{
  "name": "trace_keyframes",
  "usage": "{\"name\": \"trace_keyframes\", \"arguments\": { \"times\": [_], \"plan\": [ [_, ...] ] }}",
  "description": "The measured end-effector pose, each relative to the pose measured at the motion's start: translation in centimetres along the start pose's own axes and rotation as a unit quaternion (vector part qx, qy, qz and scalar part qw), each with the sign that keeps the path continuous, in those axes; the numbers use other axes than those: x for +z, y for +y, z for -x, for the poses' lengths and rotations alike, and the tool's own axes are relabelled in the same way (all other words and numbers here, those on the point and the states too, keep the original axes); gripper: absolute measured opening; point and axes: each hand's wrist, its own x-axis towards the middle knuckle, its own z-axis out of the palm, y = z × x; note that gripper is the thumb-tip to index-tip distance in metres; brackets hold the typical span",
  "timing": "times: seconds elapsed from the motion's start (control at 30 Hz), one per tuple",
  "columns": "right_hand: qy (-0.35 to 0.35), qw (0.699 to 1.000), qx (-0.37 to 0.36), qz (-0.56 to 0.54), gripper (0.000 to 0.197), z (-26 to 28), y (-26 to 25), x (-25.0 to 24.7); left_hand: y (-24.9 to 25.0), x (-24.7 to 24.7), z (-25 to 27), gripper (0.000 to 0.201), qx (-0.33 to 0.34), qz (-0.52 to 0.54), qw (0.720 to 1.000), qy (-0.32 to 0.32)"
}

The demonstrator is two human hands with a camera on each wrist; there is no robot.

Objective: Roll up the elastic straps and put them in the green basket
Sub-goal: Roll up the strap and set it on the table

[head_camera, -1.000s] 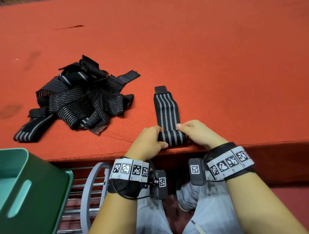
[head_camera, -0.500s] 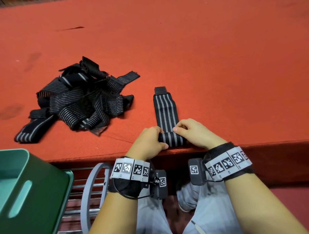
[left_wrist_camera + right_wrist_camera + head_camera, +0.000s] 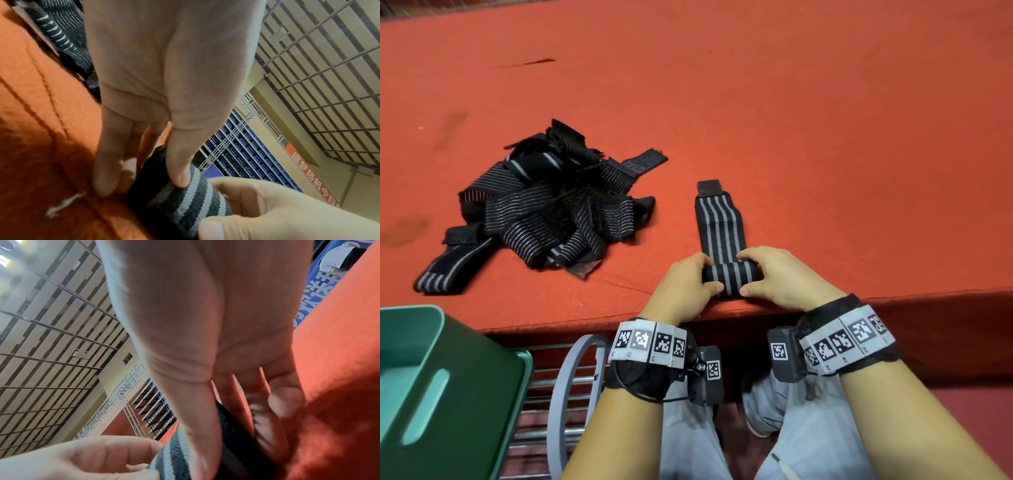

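Note:
A black elastic strap with grey stripes (image 3: 719,226) lies flat on the red table (image 3: 825,137), its near end wound into a roll (image 3: 729,279) by the front edge. My left hand (image 3: 685,284) pinches the roll's left end, thumb on top (image 3: 179,162). My right hand (image 3: 780,277) grips the right end, thumb on the roll's near side (image 3: 197,426). The roll (image 3: 185,198) shows between both hands in the left wrist view. The strap's far velcro tab (image 3: 709,186) points away from me. A green basket (image 3: 441,387) sits at the lower left, below the table edge.
A heap of several loose black striped straps (image 3: 544,212) lies on the table to the left of my hands. A grey wire rack (image 3: 565,394) stands beside the basket under the table edge. My knees in light trousers (image 3: 774,445) are below.
The roll has grown thicker and moved a little away from me along the strap; the flat length beyond it has shortened. Both hands stayed on the roll's ends.

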Motion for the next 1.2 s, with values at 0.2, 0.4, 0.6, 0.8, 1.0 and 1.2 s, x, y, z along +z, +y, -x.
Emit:
{"name": "trace_keyframes", "arguments": {
  "times": [0.2, 0.4, 0.6, 0.8, 1.0, 1.2],
  "plan": [
    [0.010, 1.000, -0.005, -0.023, 0.038, -0.5, 0.4, -0.1, 0.1, -0.1, -1.0, 0.040, -0.007, -0.021, 1.000, -0.007],
    [0.021, 1.000, -0.017, -0.012, 0.041, -1.5, 0.6, -0.4, 0.1, -0.2, -1.3, 0.038, 0.063, -0.026, 0.997, 0.046],
    [0.035, 0.998, -0.014, -0.049, 0.023, -2.1, 0.4, -0.6, -0.4, -0.3, -2.0, 0.054, 0.056, -0.051, 0.997, 0.034],
    [-0.016, 1.000, -0.014, -0.014, 0.053, -2.6, 0.3, -1.2, -0.6, -0.9, -3.0, 0.048, 0.058, -0.034, 0.998, -0.001],
    [0.011, 1.000, -0.017, -0.001, 0.053, -3.4, 0.1, -0.7, -0.4, -0.9, -3.4, 0.046, 0.051, -0.021, 0.998, 0.008],
    [0.032, 0.999, -0.017, -0.019, 0.040, -3.3, -0.2, -0.7, -0.7, -0.4, -3.3, 0.057, 0.073, -0.024, 0.996, 0.051]
  ]
}}
